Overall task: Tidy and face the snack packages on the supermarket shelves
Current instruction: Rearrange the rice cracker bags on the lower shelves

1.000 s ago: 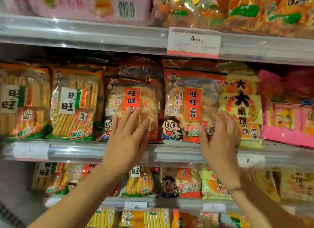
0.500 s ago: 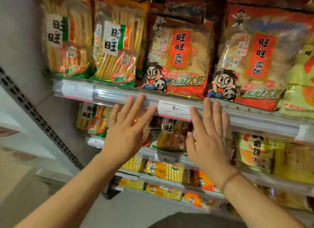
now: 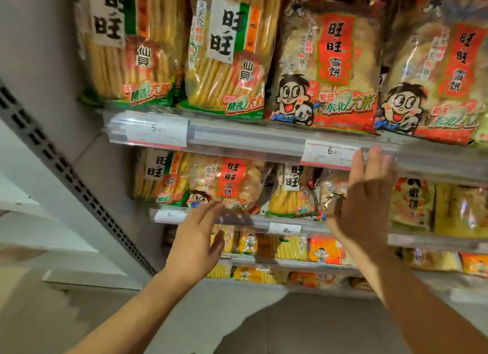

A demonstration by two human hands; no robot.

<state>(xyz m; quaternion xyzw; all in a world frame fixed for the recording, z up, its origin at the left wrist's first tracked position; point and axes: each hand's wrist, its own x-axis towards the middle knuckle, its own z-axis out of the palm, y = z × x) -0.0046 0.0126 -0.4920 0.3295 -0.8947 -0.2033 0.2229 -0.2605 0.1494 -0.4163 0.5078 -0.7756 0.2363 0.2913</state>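
Observation:
Large rice-cracker bags stand upright on the upper shelf (image 3: 264, 139): two green-and-orange ones (image 3: 227, 55) at the left, two red ones with a cartoon boy (image 3: 327, 65) at the right. One shelf lower, a smaller red bag (image 3: 232, 182) leans beside green-labelled bags (image 3: 293, 192). My left hand (image 3: 196, 241) reaches with straight fingers to the rail just under the small red bag. My right hand (image 3: 363, 205) is raised flat in front of the lower bags, fingertips at the upper shelf's rail. Neither hand holds anything.
A price tag reading 6.50 (image 3: 328, 153) sits on the upper rail by my right fingertips. Yellow snack bags (image 3: 412, 203) fill the lower shelf's right side. Smaller packets (image 3: 287, 246) line shelves beneath. A perforated grey upright (image 3: 66, 174) borders the shelving at left.
The view has dropped and moved closer to the lower shelves. Both hands have come down from the big bags to the level of the shelf below.

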